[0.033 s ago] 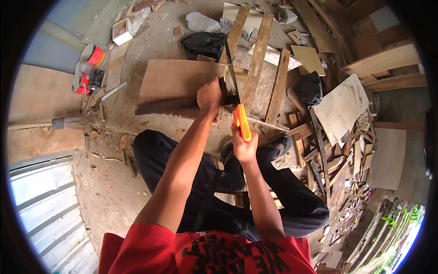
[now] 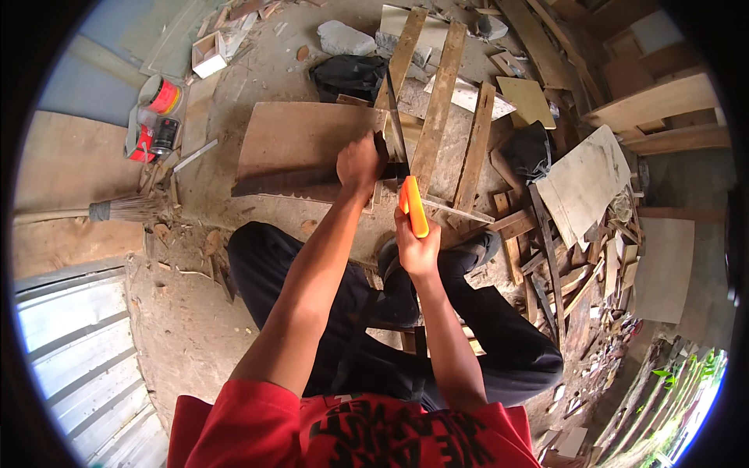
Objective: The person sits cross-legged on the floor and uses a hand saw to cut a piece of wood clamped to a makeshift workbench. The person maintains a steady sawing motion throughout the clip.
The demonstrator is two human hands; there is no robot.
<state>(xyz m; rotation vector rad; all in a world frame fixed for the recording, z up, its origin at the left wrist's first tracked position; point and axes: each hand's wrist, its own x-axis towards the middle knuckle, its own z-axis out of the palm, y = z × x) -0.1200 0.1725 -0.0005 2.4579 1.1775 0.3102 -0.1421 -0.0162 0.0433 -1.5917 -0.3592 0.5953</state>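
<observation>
My right hand (image 2: 419, 248) is closed round the orange handle (image 2: 414, 209) of a handsaw. Its narrow dark blade (image 2: 395, 125) points away from me, past the right edge of a brown plywood sheet (image 2: 304, 136). My left hand (image 2: 361, 162) bears down at that sheet's near right corner, just left of the blade. Its fingers are curled and mostly hidden from above, so what they grip does not show. A dark strip, wood or shadow, runs under the left wrist along the sheet's near edge.
Long wooden planks (image 2: 441, 101) lie beyond the saw, beside a black bag (image 2: 351, 76). Wood scraps (image 2: 562, 288) are heaped on the right. Leftward stand red and black cans (image 2: 165, 134) and a broom (image 2: 125, 209). My shoes (image 2: 468, 253) are close below the saw.
The saw handle and my right hand have shifted very slightly away from me. My left hand and the plywood stay where they were.
</observation>
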